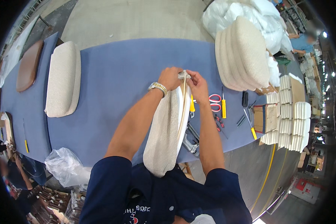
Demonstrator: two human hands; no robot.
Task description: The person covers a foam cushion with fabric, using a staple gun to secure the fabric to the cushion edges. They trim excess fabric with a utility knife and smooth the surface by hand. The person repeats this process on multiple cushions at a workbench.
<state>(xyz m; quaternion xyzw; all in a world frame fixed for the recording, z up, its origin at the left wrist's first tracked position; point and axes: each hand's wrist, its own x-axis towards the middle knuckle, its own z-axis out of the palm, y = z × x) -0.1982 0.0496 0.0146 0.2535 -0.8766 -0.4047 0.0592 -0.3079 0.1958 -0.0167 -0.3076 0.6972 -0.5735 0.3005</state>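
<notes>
A beige fabric-covered cushion [161, 138] stands on its edge in front of me, its near end against my shirt. Along its right side show a white layer and thin tan strips [183, 108]. At the far end, a bunched whitish piece of fabric [183, 75] sits between my hands. My left hand [170, 78], below a wristwatch [158, 89], is closed on the cushion's far corner. My right hand [198, 87] pinches the bunched fabric from the other side. A grey staple gun [190, 145] lies right of the cushion, partly hidden by it and my right forearm.
On the blue table [112, 74] lie red-handled scissors [215, 102], a yellow-handled screwdriver [223, 108] and pliers [219, 122]. Beige cushions are stacked at the right [242, 56] and left [63, 80]. A brown cushion [30, 66] lies far left. Clear plastic [66, 166] hangs at the near-left edge.
</notes>
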